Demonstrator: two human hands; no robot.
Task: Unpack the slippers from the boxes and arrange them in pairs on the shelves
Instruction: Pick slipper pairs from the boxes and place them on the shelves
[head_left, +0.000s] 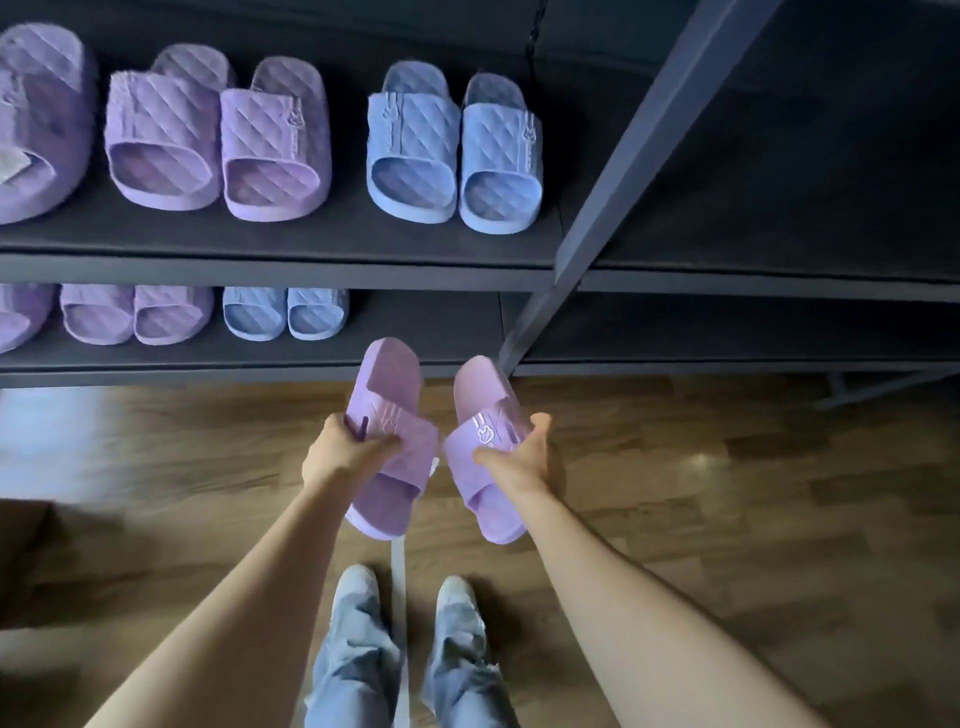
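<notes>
Left hand (345, 444) and right hand (522, 452) each grip one lilac rubber slide slipper by its strap: the left slipper (387, 384) and right slipper (480, 387) are side by side, just apart, with long axes running 6 to 12 o'clock. The bare stretch of dark lower shelf (441, 327) lies at 12, equally near both hands, right of a blue quilted pair (285, 312). The straps carry an embossed rabbit mark, with no legible words.
</notes>
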